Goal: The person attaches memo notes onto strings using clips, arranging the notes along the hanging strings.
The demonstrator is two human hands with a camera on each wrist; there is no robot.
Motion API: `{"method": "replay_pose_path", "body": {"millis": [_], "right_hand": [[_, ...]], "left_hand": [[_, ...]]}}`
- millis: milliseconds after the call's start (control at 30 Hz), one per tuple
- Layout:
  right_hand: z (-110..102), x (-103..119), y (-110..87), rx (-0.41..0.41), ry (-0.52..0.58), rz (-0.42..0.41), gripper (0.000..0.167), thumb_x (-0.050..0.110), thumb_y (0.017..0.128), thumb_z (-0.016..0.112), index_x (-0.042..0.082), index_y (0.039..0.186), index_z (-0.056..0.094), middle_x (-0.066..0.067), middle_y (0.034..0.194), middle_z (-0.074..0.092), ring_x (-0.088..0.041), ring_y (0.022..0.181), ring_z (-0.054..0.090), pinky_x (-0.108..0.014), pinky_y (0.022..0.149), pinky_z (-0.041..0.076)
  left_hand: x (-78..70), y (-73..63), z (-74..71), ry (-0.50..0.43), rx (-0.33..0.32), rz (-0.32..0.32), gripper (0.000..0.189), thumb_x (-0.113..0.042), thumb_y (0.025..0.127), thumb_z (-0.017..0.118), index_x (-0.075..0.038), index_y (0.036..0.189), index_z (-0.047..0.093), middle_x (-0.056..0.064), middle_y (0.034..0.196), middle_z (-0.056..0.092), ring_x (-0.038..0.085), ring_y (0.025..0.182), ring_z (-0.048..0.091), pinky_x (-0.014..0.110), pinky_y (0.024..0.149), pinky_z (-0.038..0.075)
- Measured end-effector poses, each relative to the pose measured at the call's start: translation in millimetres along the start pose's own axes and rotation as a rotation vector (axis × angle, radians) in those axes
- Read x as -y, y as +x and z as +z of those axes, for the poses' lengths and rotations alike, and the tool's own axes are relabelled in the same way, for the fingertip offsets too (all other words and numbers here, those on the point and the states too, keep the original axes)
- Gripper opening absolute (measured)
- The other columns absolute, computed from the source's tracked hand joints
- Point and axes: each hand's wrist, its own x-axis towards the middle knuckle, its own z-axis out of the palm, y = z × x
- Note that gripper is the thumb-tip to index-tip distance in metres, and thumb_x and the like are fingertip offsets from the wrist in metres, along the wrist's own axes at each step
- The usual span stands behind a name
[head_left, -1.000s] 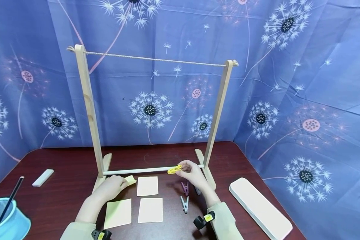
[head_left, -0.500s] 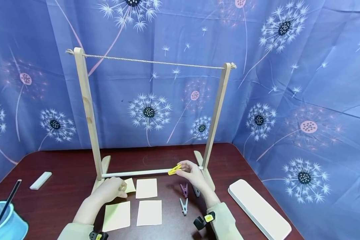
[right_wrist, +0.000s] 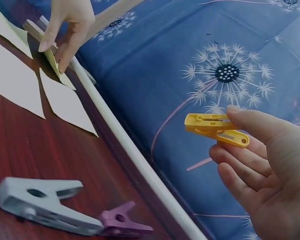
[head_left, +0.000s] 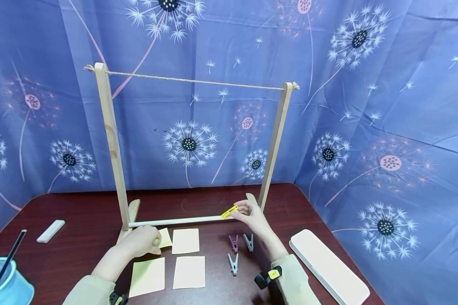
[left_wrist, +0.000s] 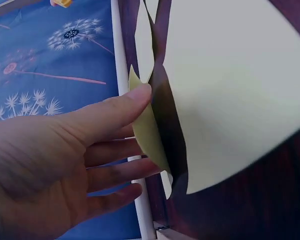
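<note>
My left hand point(head_left: 146, 241) pinches a small pale yellow paper note point(head_left: 165, 237) by its edge, just in front of the wooden frame's left foot. In the left wrist view the note point(left_wrist: 149, 134) stands on edge between thumb and fingers of that hand point(left_wrist: 115, 145). My right hand point(head_left: 252, 217) pinches a yellow clothespin point(head_left: 229, 212) a little above the frame's low white rod point(head_left: 175, 220). The right wrist view shows the clothespin point(right_wrist: 216, 129) held at the fingertips point(right_wrist: 240, 116). A rope point(head_left: 194, 80) spans the tops of the two posts.
Three more notes point(head_left: 185, 241) lie flat on the dark red table point(head_left: 80, 254). A purple peg point(head_left: 233, 243) and two grey pegs point(head_left: 233, 263) lie near my right wrist. A white tray point(head_left: 328, 267) lies right, a white block point(head_left: 50, 231) and a blue basket point(head_left: 4, 288) left.
My right hand has raised the yellow clothespin slightly up and to the right. My left hand has stayed on the note, lifting its edge off the table.
</note>
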Motion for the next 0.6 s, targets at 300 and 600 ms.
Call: {"method": "replay_pose_path", "body": {"millis": [300, 600], "right_hand": [[-22, 19, 1.4, 0.038, 0.037, -0.114, 0.038, 0.001, 0.090, 0.065, -0.013, 0.123, 0.052, -0.019, 0.103, 0.066, -0.005, 0.089, 0.065, -0.023, 0.083, 0.054], [-43, 56, 9.6, 0.063, -0.052, -0.177, 0.039, 0.004, 0.092, 0.065, -0.005, 0.128, 0.055, -0.026, 0.114, 0.061, -0.004, 0.094, 0.064, -0.020, 0.082, 0.051]], "left_hand": [[6.0, 4.0, -2.9, -0.040, 0.080, -0.015, 0.023, -0.014, 0.073, 0.084, -0.010, 0.079, 0.062, -0.008, 0.074, 0.059, 0.002, 0.060, 0.052, 0.023, 0.063, 0.044], [4.7, 9.4, -13.6, 0.064, 0.038, 0.047, 0.015, -0.012, 0.075, 0.082, -0.015, 0.072, 0.068, -0.011, 0.070, 0.062, 0.004, 0.065, 0.056, 0.024, 0.061, 0.047]]}}
